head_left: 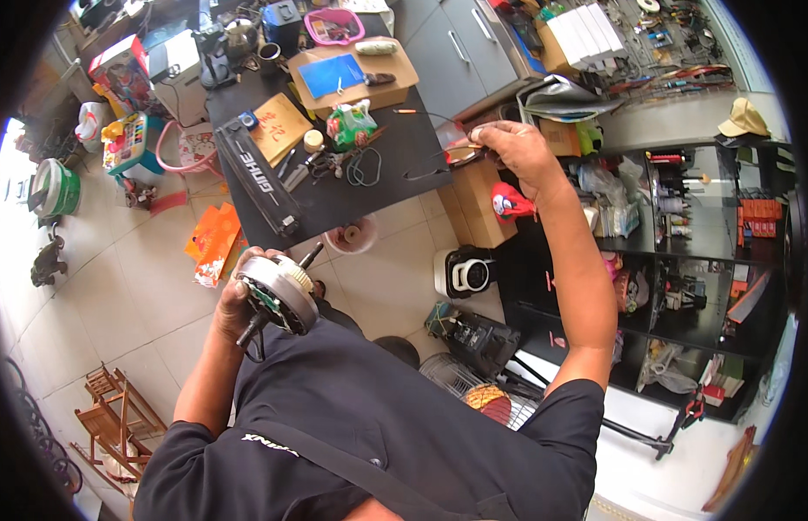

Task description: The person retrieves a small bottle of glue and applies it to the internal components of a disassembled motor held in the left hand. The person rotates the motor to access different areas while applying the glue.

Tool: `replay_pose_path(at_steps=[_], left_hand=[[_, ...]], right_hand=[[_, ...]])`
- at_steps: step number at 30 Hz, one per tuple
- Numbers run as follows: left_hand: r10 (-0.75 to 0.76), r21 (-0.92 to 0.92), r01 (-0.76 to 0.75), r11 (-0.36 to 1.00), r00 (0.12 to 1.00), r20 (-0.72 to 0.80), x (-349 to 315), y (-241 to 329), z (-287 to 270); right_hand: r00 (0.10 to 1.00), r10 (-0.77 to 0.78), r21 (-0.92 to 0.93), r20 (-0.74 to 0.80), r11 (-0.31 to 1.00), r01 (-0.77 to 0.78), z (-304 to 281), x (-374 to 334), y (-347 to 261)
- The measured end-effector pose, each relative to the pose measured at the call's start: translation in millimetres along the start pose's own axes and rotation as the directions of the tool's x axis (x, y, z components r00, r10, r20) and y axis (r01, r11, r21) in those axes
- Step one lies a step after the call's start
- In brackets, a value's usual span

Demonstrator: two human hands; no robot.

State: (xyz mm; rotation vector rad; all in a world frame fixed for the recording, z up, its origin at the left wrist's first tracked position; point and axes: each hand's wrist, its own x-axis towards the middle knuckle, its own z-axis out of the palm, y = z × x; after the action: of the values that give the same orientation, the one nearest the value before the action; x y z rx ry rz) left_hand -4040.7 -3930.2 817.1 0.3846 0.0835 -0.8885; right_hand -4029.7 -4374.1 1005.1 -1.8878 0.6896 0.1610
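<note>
My left hand (234,306) is closed around a hub motor core (280,293), held in front of my body at the left. This core is a round metal drum with a pale toothed gear on top, a green circuit board at its side and a dark axle sticking out at both ends. A short black cable hangs below it. My right hand (518,154) is raised beside the table's right edge, fingers pinched on a pair of glasses (464,154). Their thin dark temples point left, over the table edge.
The black table (395,195) carries a long black battery case (258,178), a yellow envelope (284,124), a cardboard box (402,68) and cables. A bin (369,236) stands below. Black shelves (634,247) line the right; wooden chairs (117,417) stand lower left.
</note>
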Motion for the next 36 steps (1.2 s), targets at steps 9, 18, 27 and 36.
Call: replay_pose_path(at_steps=[9,18,27,36], left_hand=[[-0.030,-0.003,0.030,1.000,0.999,-0.027,8.6,-15.6,-18.3],[-0.039,0.028,0.040,0.999,0.998,-0.049,19.0,12.3,-18.8],[-0.068,0.078,0.073,0.994,0.995,-0.071,18.5,28.8,-25.4],[-0.090,0.099,0.097,0.990,0.993,-0.075,21.8,38.7,-23.8]], right_hand=[[0.971,0.226,0.169,0.081,0.957,-0.236,-42.6,15.0,91.3],[0.952,0.292,-0.876,0.086,0.477,-0.067,-3.8,36.8,82.8],[0.856,0.516,-0.788,0.022,0.536,-0.303,19.0,22.0,118.8],[0.829,0.559,-0.121,-0.020,0.821,-0.557,23.5,12.8,153.4]])
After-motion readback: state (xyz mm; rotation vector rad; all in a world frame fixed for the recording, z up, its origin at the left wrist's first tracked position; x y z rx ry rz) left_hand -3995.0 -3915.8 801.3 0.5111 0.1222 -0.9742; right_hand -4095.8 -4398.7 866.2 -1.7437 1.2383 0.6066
